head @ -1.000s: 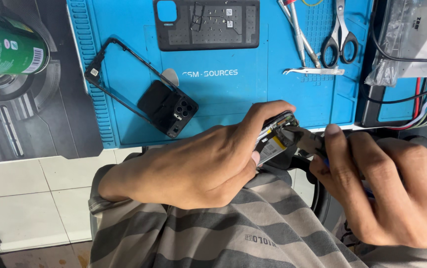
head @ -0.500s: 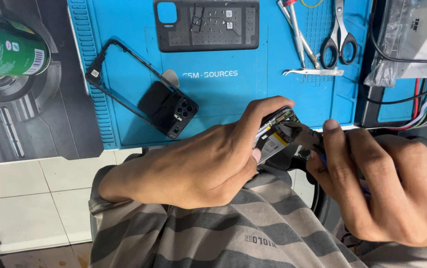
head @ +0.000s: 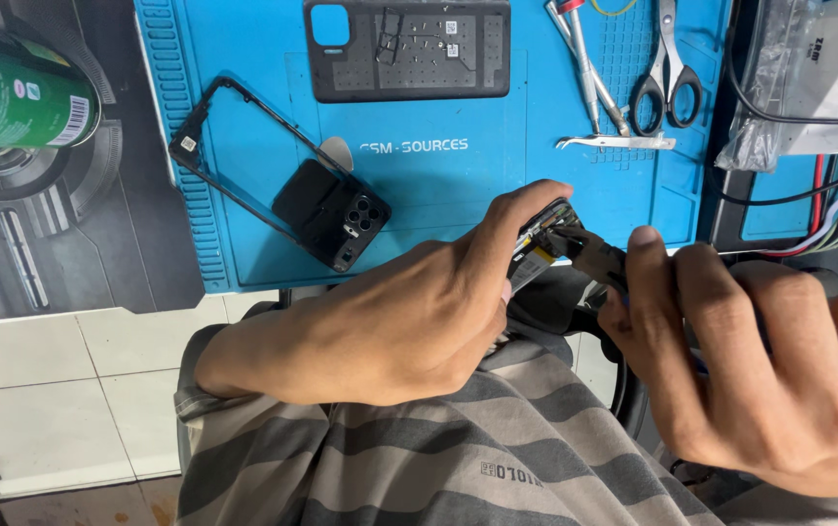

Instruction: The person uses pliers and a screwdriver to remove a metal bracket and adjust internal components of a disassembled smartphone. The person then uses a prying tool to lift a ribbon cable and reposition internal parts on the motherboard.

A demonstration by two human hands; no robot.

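Just L hand (head: 390, 321), phone (head: 536, 255) off mat edge (head: 243, 284).

Blue work mat (head: 438, 209), black phone frame (head: 282, 185), back cover (head: 409, 49), scissors (head: 667, 73), tweezers (head: 618, 142), green can (head: 15, 102)

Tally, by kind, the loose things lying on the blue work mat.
Black phone shells: 2, a flat rear cover and a camera-bump frame
Black-handled scissors: 1
Metal tweezers: 1
Silver rod-shaped tools: 2
Total: 6
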